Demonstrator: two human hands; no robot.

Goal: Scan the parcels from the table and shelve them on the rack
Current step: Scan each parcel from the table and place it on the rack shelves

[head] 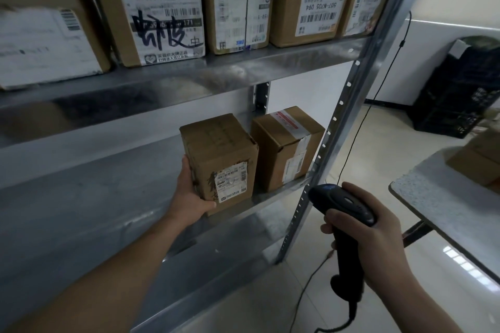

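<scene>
Held the box (219,162) on the shelf (81,197) in the left hand (189,192), the scanner (343,213) in the right hand (378,238); probably best pushed level with the second box (286,146).

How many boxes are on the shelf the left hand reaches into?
2. One box, held by the left hand; a taped box just right of it, near the rack post.
</scene>
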